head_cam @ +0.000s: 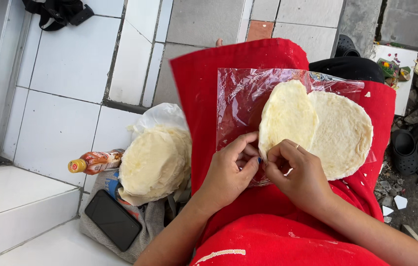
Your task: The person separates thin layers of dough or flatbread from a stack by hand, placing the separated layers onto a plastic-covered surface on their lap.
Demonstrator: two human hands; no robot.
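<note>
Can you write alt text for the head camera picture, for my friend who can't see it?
Both hands, left hand and right hand, pinch the edge of a pale round dough sheet on clear plastic over a red apron. More dough sheets are stacked to the left.

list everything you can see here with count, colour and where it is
flatbreads on lap: two, pale cream, overlapping on the plastic sheet
plastic sheet: one, clear, spread over the apron
apron: one, red, over the person's lap
flatbread stack: one pile, pale cream, in a white plastic bag left of the lap
bottle: one, orange-brown with yellow cap, lying by the stack
phone: one, black, on a grey cloth bag
grey cloth bag: one, under the stack and phone
black strap bag: one, top left on the white tiles
dark sandals: at least one, right edge on the ground
left hand: pinching the near edge of the left flatbread
right hand: pinching the same edge, ring on one finger
</note>
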